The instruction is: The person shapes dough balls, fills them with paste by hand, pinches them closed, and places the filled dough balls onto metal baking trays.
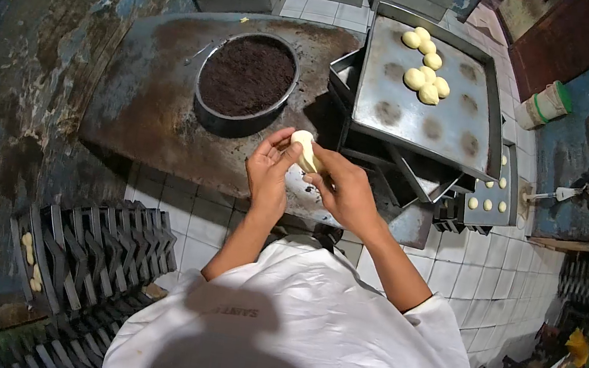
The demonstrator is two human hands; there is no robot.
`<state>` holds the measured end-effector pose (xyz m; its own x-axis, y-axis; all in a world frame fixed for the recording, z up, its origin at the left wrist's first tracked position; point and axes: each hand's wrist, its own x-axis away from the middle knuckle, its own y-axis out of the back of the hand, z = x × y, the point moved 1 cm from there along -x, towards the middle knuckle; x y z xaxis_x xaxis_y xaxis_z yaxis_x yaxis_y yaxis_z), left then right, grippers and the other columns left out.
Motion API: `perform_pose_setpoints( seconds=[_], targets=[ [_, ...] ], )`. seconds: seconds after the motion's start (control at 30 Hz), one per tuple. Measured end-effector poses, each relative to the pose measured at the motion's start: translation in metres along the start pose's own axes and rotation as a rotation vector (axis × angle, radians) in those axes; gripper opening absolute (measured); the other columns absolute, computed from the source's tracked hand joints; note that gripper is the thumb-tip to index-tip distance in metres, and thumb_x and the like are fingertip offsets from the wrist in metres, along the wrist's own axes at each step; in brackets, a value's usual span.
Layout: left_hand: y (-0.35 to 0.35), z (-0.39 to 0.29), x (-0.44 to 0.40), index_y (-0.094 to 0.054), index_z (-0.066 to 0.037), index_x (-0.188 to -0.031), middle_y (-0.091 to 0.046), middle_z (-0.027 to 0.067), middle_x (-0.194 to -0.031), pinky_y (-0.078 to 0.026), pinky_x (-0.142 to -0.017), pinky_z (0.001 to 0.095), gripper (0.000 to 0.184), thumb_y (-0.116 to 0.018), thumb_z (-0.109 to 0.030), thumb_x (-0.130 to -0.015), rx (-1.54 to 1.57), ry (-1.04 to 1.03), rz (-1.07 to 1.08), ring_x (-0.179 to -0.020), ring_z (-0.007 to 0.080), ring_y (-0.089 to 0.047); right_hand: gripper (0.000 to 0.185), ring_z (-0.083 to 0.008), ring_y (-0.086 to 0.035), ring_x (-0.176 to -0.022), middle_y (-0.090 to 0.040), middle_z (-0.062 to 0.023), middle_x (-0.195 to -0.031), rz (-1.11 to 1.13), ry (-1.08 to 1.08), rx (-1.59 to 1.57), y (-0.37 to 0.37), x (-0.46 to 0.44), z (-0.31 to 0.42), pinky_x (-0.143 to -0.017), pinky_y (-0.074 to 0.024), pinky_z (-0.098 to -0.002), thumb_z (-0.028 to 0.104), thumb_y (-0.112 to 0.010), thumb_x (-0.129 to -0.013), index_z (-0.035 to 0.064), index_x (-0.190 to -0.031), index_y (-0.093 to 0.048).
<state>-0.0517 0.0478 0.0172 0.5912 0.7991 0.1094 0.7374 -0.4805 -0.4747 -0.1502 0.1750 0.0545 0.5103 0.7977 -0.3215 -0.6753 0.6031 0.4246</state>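
Note:
A pale yellow piece of dough (306,149) is held up between both hands, over the near edge of the worktable. My left hand (270,169) grips it from the left, thumb across its front. From the right, the thumb and fingers of my right hand (343,188) close on its lower side. Behind my left hand stands a round metal bowl (291,98) full of dark brown crumbly filling (246,76). To the right, a metal tray (389,99) on a stack bears several round dough balls (429,76) in two clusters.
The worn worktable (150,88) spans the middle, with a thin utensil (198,54) beside the bowl. Lower right, another tray (485,217) holds small dough balls. Racked dark trays (101,247) stand at lower left. A white bucket (542,106) with green rim is at right.

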Motion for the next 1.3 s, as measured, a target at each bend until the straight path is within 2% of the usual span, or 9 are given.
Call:
perform_pose_setpoints(
  seconds=[0.2,0.4,0.5,0.67,0.83,1.0,1.07,1.2,1.3],
  targets=[
    [0.011,-0.033,-0.001,-0.062,0.004,-0.127,-0.061,0.0182,-0.137,-0.043,-0.108,0.0380,0.035,-0.049,-0.021,-0.107,0.140,-0.027,0.234,-0.126,0.0245,-0.058,0.045,-0.0309,-0.066,-0.083,-0.065,-0.0135,-0.093,-0.046,0.071,0.187,-0.012,-0.043,0.026,-0.072,-0.0525,-0.0379,0.010,-0.078,-0.078,0.0043,-0.120,-0.062],
    [0.030,-0.046,-0.022,-0.062,0.004,-0.127,-0.061,0.0184,-0.136,-0.037,-0.113,0.0406,0.030,-0.054,-0.011,-0.102,0.237,-0.054,0.356,-0.127,0.0245,-0.055,0.021,-0.0089,-0.061,-0.086,-0.067,-0.0032,-0.095,-0.277,-0.233,-0.339,-0.061,-0.066,0.033,-0.073,-0.0517,-0.0273,0.015,-0.082,-0.083,-0.0020,-0.087,-0.071],
    [0.046,-0.043,-0.044,-0.064,0.003,-0.118,-0.067,0.0148,-0.119,-0.047,-0.099,0.0343,0.022,-0.059,-0.010,-0.101,0.300,0.043,0.209,-0.109,0.0199,-0.062,0.021,-0.0160,-0.067,-0.073,-0.070,-0.0092,-0.079,-0.364,-0.267,-0.088,-0.089,-0.069,0.042,-0.069,-0.0532,-0.0293,0.013,-0.078,-0.085,-0.0037,-0.097,-0.072],
    [0.059,-0.065,-0.068,-0.068,0.001,-0.110,-0.070,0.0074,-0.095,-0.054,-0.078,0.0271,0.016,-0.065,-0.011,-0.100,0.289,0.121,0.026,-0.086,0.0139,-0.066,0.035,-0.0274,-0.071,-0.080,-0.068,-0.0140,-0.094,-0.251,-0.061,0.004,-0.109,-0.070,0.069,-0.072,-0.0552,-0.0359,0.009,-0.077,-0.081,0.0041,-0.115,-0.071],
    [0.064,-0.076,-0.063,-0.065,0.005,-0.125,-0.072,0.0151,-0.113,-0.053,-0.089,0.0285,0.034,-0.062,-0.021,-0.103,0.092,-0.014,0.173,-0.102,0.0161,-0.068,0.031,-0.0315,-0.066,-0.081,-0.063,-0.0128,-0.090,-0.359,0.004,0.375,-0.117,-0.081,0.055,-0.074,-0.0524,-0.0369,0.011,-0.082,-0.075,0.0055,-0.104,-0.072],
    [0.071,-0.099,-0.062,-0.060,0.008,-0.127,-0.068,0.0209,-0.123,-0.044,-0.108,0.0389,0.039,-0.053,-0.023,-0.104,0.206,-0.023,0.443,-0.118,0.0244,-0.063,0.023,-0.0188,-0.067,-0.077,-0.067,-0.0094,-0.082,-0.326,-0.342,-0.342,-0.131,-0.088,0.051,-0.072,-0.0519,-0.0312,0.011,-0.080,-0.080,-0.0029,-0.096,-0.073],
    [0.076,-0.093,-0.065,-0.059,0.006,-0.129,-0.064,0.0214,-0.129,-0.042,-0.112,0.0418,0.034,-0.054,-0.012,-0.100,0.391,0.002,0.379,-0.120,0.0273,-0.063,0.020,-0.0151,-0.067,-0.080,-0.071,-0.0110,-0.089,-0.311,-0.383,-0.244,-0.129,-0.086,0.050,-0.074,-0.0523,-0.0290,0.010,-0.078,-0.082,-0.0045,-0.096,-0.074],
    [0.111,-0.068,-0.067,-0.058,0.004,-0.130,-0.066,0.0142,-0.123,-0.052,-0.100,0.0362,0.033,-0.058,-0.013,-0.101,0.235,0.340,0.179,-0.115,0.0206,-0.064,0.023,-0.0248,-0.071,-0.079,-0.071,-0.0155,-0.091,-0.366,-0.260,0.018,-0.139,-0.083,0.061,-0.075,-0.0549,-0.0338,0.009,-0.075,-0.085,-0.0034,-0.104,-0.074],
    [0.114,-0.065,-0.068,-0.061,0.002,-0.129,-0.067,0.0098,-0.118,-0.055,-0.090,0.0305,0.031,-0.056,-0.015,-0.104,0.223,0.257,0.177,-0.107,0.0153,-0.065,0.030,-0.0258,-0.066,-0.080,-0.066,-0.0135,-0.095,-0.301,-0.007,0.337,-0.151,-0.080,0.064,-0.069,-0.0525,-0.0323,0.003,-0.077,-0.081,0.0030,-0.111,-0.075]
  ],
)
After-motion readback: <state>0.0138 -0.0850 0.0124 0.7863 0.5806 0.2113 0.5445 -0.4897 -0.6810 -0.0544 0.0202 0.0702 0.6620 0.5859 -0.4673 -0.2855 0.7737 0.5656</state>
